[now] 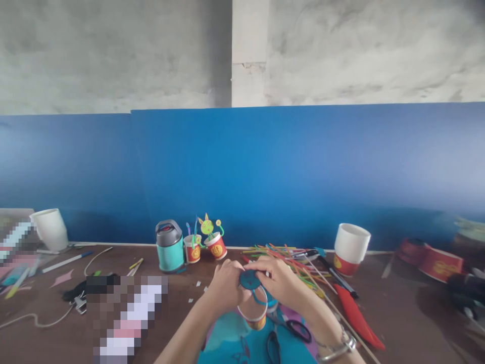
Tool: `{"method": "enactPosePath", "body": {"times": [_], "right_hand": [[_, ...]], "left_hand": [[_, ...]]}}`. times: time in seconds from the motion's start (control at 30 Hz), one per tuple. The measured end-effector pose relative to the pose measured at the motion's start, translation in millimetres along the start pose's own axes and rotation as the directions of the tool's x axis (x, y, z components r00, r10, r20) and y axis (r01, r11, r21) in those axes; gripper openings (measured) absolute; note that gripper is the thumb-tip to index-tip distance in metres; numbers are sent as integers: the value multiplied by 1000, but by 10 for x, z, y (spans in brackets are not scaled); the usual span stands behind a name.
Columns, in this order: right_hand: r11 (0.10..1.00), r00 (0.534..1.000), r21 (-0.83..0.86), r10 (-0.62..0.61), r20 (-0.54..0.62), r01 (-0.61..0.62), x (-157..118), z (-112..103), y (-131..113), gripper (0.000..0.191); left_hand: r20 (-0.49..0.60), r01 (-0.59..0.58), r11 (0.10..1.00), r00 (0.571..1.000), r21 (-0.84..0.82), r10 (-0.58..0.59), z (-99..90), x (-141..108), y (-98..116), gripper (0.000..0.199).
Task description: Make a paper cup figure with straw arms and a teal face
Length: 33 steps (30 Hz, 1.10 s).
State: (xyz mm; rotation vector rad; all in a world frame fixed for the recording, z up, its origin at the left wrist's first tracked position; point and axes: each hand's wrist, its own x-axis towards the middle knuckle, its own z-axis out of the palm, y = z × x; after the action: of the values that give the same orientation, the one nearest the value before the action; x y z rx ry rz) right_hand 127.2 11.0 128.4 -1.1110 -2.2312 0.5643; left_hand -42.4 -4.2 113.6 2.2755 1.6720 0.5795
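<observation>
Both hands meet over an open paper cup, pinching a dark blue round paper disc above its rim. My left hand grips the disc's left edge with closed fingers. At the top and right edge, the fingers of my right hand are closed on it too. A blue strip curves from below the disc down along the cup's right rim. Beneath the cup lies teal paper. Scissors with black handles rest beside the cup, partly under my right forearm.
A turquoise lidded jar and two decorated paper cups stand at the back. Colourful craft stems spread behind my right hand. Stacked cups and a red pointed object are at right. Pens and paper scraps lie left.
</observation>
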Motion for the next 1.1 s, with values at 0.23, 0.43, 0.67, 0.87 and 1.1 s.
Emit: {"method": "enactPosePath", "body": {"times": [0.23, 0.43, 0.67, 0.87, 1.1], "right_hand": [[999, 999, -33, -38, -14, 37, 3, 50, 19, 46], [997, 998, -49, -55, -35, 53, -3, 43, 29, 45], [997, 997, -42, -71, -42, 69, 0, 50, 26, 44], [998, 993, 30, 62, -100, -59, 17, 53, 84, 42], [989, 987, 49, 143, -76, -139, 40, 22, 139, 20]], "left_hand": [[10, 11, 1000, 1000, -29, -11, 27, 15, -41, 30], [-12, 33, 998, 999, -61, -34, -23, -1, -7, 16], [-23, 46, 989, 998, -143, -50, 69, 43, -97, 18], [-32, 56, 980, 997, -190, -63, 15, 72, -75, 11], [-8, 29, 956, 999, -293, -33, -24, 124, -113, 12]]}}
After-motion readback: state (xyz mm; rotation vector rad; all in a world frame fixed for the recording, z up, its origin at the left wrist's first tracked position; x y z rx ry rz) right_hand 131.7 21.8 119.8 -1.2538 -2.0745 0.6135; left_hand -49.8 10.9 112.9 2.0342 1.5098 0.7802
